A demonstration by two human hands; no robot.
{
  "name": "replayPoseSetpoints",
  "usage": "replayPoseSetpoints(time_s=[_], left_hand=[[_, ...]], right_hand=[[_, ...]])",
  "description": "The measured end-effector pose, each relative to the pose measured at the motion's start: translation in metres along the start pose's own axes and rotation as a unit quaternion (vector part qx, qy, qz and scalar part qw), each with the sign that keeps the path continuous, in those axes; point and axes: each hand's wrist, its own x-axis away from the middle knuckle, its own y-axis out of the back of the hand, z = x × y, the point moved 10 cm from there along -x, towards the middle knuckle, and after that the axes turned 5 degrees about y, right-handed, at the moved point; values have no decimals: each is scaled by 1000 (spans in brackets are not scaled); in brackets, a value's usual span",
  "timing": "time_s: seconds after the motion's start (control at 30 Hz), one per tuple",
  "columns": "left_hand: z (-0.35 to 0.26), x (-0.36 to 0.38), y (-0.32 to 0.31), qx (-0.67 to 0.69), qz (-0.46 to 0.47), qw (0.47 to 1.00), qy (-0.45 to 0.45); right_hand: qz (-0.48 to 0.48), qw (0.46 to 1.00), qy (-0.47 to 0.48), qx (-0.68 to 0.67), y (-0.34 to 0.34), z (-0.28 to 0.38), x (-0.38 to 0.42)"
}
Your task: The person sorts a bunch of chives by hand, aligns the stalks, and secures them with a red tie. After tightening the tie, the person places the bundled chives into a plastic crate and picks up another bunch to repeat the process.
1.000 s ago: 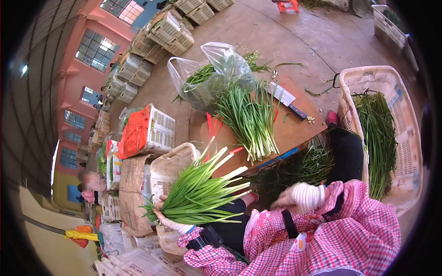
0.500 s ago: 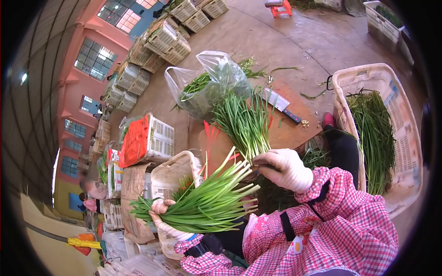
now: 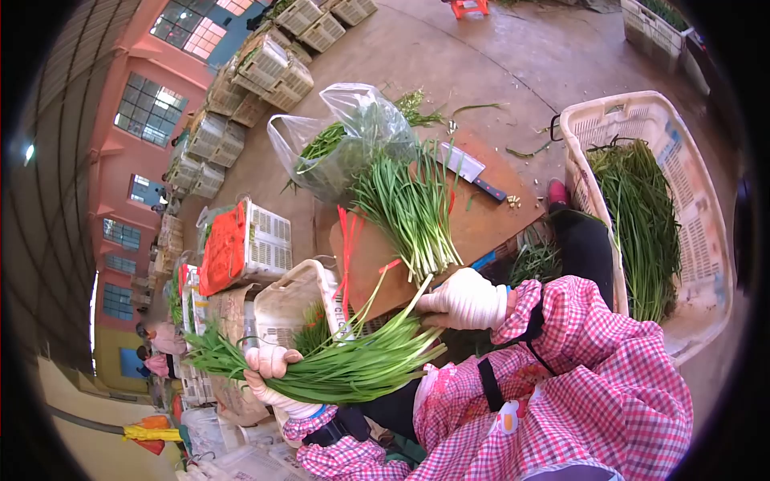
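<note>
My left hand [image 3: 271,365], in a white glove with bare fingertips, is wrapped round a thick bunch of garlic chives [image 3: 353,370], whose pale stem ends point right. My right hand [image 3: 467,301], gloved in white too, is at those stem ends with its fingers closed, seemingly pinching a stalk; its fingertips are partly hidden. Beyond it, another pile of garlic chives [image 3: 405,212] lies on a brown board [image 3: 489,232], stem ends toward me. A cleaver [image 3: 473,172] with a dark handle rests beside that pile. Red ties [image 3: 347,244] hang at the board's left edge.
A clear plastic bag [image 3: 353,148] of greens stands behind the pile. On the right is a large white crate [image 3: 706,272] of long greens. To the left stand a crate with a red cover [image 3: 223,248] and another white crate [image 3: 281,309]. Stacked crates [image 3: 273,68] line the wall.
My right hand has moved left and down from beside the pile on the board to the stem ends of the held bunch. My left hand keeps its hold, and the whole view has shifted slightly.
</note>
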Motion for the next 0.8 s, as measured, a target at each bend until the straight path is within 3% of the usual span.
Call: replayPoseSetpoints(time_s=[0.1, 0.2, 0.3, 0.37, 0.43, 0.47, 0.53, 0.57, 0.67, 0.8], left_hand=[[-6, 2, 1, -58, -13, 998, -18], [-16, 5, 6, -86, -26, 995, -41], [-30, 12, 10, -93, -28, 994, -55], [-36, 19, 14, -66, -47, 995, -62], [-38, 20, 12, -55, -52, 994, -77], [-39, 21, 13, -39, -49, 995, -77], [-39, 21, 14, -22, -49, 996, -74], [-36, 20, 12, -23, -41, 996, -70], [-29, 18, 10, -8, -28, 998, -61], [-19, 18, 10, 23, -51, 997, -49]], right_hand=[[-15, 998, -19, -63, 4, 1, 7], [63, 996, 14, -58, -3, 9, 18], [195, 980, -33, -15, -15, -12, 47], [336, 932, -73, 112, -32, -52, 85], [470, 836, -170, 227, -59, -120, 147], [470, 836, -170, 227, -50, -111, 142], [363, 901, -123, 202, -23, -76, 112], [245, 951, -81, 171, -11, -56, 89], [50, 986, -8, 159, 15, -5, 40], [30, 992, 35, 120, -9, 12, 14]])
